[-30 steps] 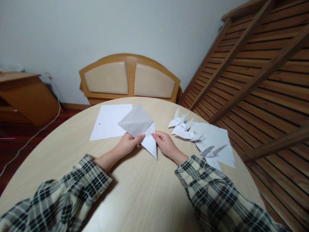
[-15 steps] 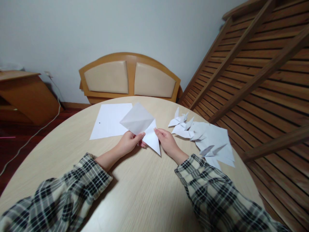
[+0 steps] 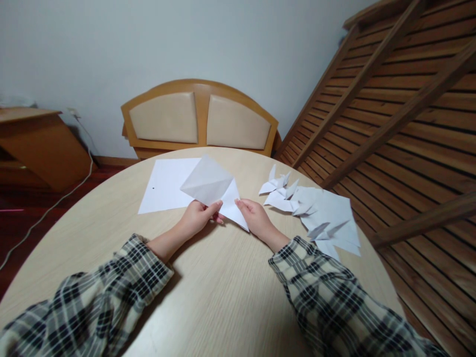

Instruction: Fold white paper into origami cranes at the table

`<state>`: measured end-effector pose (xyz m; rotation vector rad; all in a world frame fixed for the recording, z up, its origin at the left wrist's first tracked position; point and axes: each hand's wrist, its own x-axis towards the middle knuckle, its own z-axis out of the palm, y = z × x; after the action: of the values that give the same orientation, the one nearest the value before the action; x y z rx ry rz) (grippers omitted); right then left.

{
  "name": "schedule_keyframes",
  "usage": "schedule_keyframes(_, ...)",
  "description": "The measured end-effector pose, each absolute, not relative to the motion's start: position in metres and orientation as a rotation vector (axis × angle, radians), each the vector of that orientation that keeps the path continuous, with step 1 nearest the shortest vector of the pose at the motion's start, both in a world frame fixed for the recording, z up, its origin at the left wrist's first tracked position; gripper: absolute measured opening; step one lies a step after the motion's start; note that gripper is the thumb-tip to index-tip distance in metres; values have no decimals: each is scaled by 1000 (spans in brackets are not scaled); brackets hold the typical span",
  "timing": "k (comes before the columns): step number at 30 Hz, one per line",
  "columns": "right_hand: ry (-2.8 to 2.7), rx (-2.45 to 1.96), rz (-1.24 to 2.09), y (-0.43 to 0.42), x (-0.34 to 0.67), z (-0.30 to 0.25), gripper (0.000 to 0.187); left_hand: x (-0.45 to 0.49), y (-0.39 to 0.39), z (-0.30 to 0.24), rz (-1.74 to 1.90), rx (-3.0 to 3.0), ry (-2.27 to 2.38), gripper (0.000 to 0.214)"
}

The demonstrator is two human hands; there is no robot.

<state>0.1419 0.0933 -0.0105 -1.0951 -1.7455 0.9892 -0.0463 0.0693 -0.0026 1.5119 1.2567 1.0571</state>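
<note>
Folded white paper (image 3: pixel 210 177) is held over the near-middle of the round bench (image 3: pixel 208 297), between the two hands. Upper part: a greyer, roughly diamond-shaped flap with one crease running across it. Lower part: brighter, narrowing to a point beside the right hand.

Left hand (image 3: pixel 200 216): fingers pinching the lower left edge of the paper, thumb on top, other fingertips showing underneath. Right hand (image 3: pixel 257 217): fingers gripping the right edge, thumb tip on the near face; the remaining fingers are mostly hidden. Both wrists emerge from black-and-cream plaid sleeves (image 3: pixel 316 282).

Left of the work, a flat white sheet (image 3: pixel 163 186) with one small dark dot lies on the bench. The flap overlaps its right side in view; contact cannot be told.

Right of the right hand, apart from it: a cluster of folded paper shapes (image 3: pixel 280 201) with pointed tips, crowded together, exact count unclear. Some rest on the near-left part of a few loose sheets (image 3: pixel 336 208).

Surroundings: padded headboard (image 3: pixel 201 116) beyond the far edge; slatted wooden panel (image 3: pixel 409 148) at right; pale cord (image 3: pixel 55 206) at left.
</note>
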Motion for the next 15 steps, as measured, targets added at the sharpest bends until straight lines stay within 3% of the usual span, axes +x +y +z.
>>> schedule_keyframes(15, -1789, -1066, 1131, 87, 140, -6, 38, -46, 72, 1, 1240, 1308, 1357, 39)
